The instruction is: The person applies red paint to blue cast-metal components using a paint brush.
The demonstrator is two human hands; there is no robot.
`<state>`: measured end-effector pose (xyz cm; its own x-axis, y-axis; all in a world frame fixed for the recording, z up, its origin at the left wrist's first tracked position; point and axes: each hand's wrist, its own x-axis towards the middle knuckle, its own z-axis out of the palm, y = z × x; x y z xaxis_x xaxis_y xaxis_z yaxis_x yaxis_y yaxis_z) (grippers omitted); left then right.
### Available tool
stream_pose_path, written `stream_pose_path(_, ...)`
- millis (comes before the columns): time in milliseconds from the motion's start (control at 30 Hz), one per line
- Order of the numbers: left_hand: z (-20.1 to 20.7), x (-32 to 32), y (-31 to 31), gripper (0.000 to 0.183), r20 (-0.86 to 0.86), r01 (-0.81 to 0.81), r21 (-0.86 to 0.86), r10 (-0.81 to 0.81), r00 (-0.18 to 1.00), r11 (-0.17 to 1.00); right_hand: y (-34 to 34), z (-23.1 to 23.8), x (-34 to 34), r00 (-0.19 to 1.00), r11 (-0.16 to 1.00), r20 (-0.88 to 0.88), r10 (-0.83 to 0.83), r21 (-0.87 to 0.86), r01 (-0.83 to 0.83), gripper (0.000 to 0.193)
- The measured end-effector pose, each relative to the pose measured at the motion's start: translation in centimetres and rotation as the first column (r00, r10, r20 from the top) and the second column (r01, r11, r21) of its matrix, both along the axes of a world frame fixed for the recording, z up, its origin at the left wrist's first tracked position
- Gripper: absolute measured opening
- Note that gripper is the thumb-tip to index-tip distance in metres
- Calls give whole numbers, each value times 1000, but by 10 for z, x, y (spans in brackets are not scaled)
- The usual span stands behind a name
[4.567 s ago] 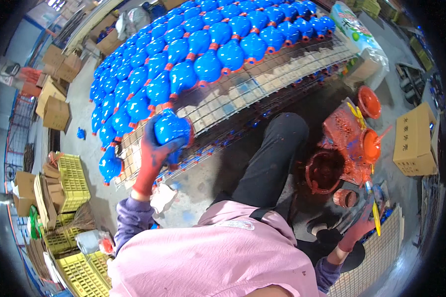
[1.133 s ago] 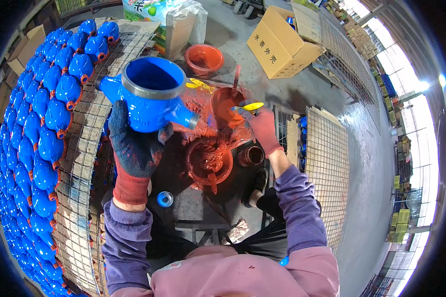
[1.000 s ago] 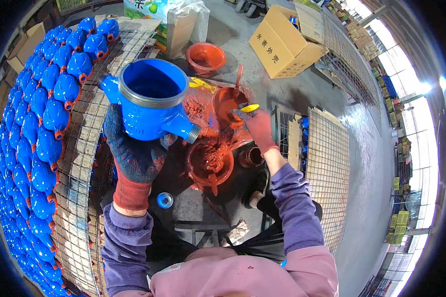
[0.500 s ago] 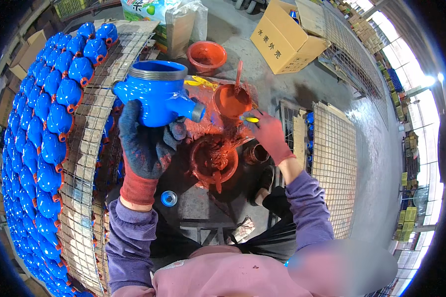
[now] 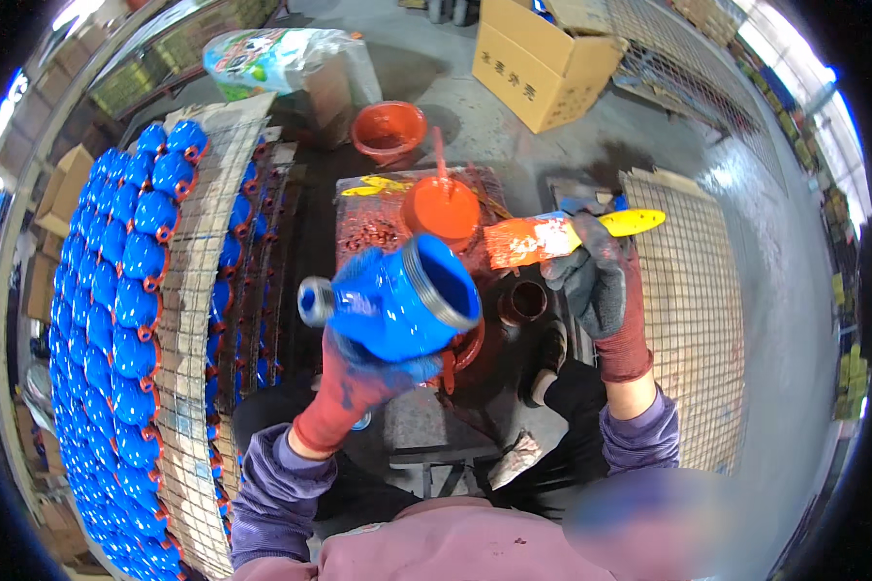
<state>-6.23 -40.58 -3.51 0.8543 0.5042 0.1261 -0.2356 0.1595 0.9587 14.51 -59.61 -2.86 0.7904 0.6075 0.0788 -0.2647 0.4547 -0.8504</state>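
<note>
A blue water meter housing, with a wide bare-metal threaded mouth and a threaded side port, is gripped from below by my gloved left hand. Its mouth tilts to the right, over the low work surface. In my gloved right hand is a paintbrush with a yellow handle; its wide bristles are coated in orange-red paint and point left. Brush and housing are apart. Just beyond the housing stands an orange-red paint pot with a stick in it. The housing mostly hides a paint-covered bowl beneath.
Rows of blue housings with red-painted ends fill a mesh rack on the left. Another mesh panel lies at right. Farther off are a red basin and an open carton. A small dark pot stands near my foot.
My left hand has lowered the housing and moved it right, turning its mouth from upward to rightward. My right hand has raised the paintbrush away from the paint pot, so its loaded bristles now show.
</note>
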Motion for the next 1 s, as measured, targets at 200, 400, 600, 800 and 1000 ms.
stream_pose_path(200,-29,-1,-28,100,-4,43,468,-47,999,883,5,39,-17,914,842,387,-120,-449,300,24)
stream_pose_path(400,-23,17,-32,96,4,142,759,-223,975,635,0,40,-17,732,730,682,-16,-492,474,21)
stream_pose_path(600,-30,25,-28,94,116,91,799,-301,947,594,-8,55,-35,685,809,728,-11,-396,434,19)
stream_pose_path(800,-27,20,-24,102,124,-26,798,-121,985,602,-22,48,-50,411,888,907,-92,-113,446,29)
stream_pose_path(1000,-24,16,-24,102,0,8,519,-10,1000,855,-19,68,-63,14,885,989,147,-138,444,39)
